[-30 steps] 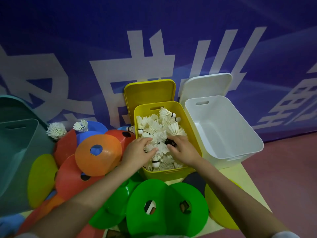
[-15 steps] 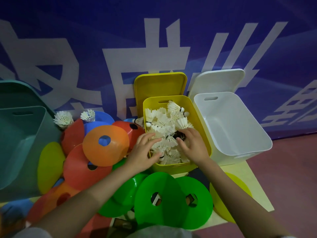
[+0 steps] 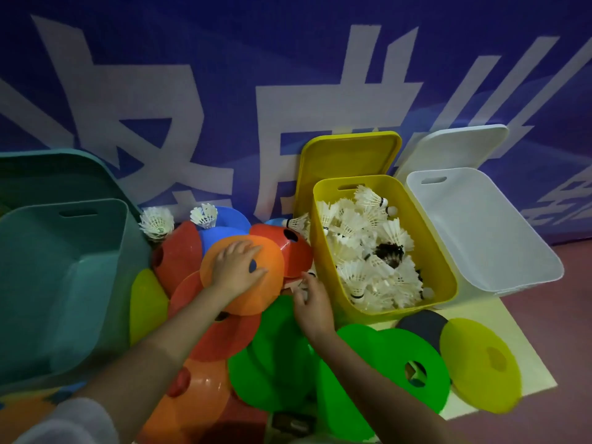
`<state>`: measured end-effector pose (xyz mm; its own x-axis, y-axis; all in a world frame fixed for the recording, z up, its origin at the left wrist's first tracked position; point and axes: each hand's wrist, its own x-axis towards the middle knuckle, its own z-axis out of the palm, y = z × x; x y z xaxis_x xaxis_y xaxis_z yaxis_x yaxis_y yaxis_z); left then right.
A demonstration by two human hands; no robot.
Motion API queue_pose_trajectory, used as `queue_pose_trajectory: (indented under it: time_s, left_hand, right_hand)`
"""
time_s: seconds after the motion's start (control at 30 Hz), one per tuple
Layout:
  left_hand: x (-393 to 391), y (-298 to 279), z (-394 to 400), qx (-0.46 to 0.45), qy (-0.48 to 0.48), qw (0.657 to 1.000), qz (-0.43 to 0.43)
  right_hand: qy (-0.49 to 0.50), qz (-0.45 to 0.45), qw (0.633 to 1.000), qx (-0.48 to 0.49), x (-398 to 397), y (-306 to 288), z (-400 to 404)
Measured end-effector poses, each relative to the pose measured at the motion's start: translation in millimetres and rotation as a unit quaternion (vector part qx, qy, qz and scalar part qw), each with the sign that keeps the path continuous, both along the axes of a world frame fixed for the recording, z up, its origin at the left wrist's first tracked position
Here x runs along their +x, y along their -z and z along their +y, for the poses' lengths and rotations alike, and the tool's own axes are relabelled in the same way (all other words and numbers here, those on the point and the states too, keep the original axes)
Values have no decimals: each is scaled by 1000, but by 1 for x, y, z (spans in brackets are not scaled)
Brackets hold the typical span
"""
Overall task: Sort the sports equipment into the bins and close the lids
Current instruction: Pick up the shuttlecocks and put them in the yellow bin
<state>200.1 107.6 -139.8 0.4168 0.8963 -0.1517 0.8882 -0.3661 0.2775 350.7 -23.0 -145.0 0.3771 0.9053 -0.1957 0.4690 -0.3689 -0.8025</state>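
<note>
A yellow bin (image 3: 334,285) full of white shuttlecocks (image 3: 362,238) stands at centre right, its lid (image 3: 349,155) leaning on the wall behind. My left hand (image 3: 238,267) lies spread on an orange disc cone (image 3: 253,299) atop a pile of red (image 3: 177,251), blue (image 3: 224,224) and green (image 3: 400,370) disc cones. My right hand (image 3: 312,304) is just left of the yellow bin, fingers curled round a small white shuttlecock (image 3: 303,288) wedged under the cones and mostly hidden. Loose shuttlecocks stand at the back: two (image 3: 156,221) (image 3: 204,214) near the teal bin, one (image 3: 298,222) by the yellow bin.
An empty teal bin (image 3: 64,208) stands at the left with its lid (image 3: 48,168) behind it. An empty white bin (image 3: 499,283) with its lid (image 3: 455,145) is at the right. Yellow discs (image 3: 480,363) (image 3: 147,302) and a dark disc (image 3: 419,325) lie on a pale mat (image 3: 480,315). A blue banner wall is behind.
Both hands have left the yellow bin and moved left. The left hand now lies on the orange cone; the right hand has dropped to the gap beside the bin.
</note>
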Motion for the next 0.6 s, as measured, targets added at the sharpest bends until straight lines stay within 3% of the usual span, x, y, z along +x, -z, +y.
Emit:
queue_pose_trajectory:
  time_s: [0.07, 0.2, 0.4, 0.6]
  left_hand:
    - [-7, 5, -1, 4, 6, 1000, -13]
    - [-23, 15, -5, 31, 27, 998, -48]
    - [-40, 22, 0, 16, 50, 992, -111]
    - [-48, 26, 5, -2, 50, 985, -165]
  right_hand:
    - [26, -22, 998, -61, -2, 17, 7]
    - [71, -57, 993, -79, -10, 37, 31]
    - [159, -81, 961, -209, -7, 51, 58]
    - [189, -42, 963, -185, -9, 55, 55]
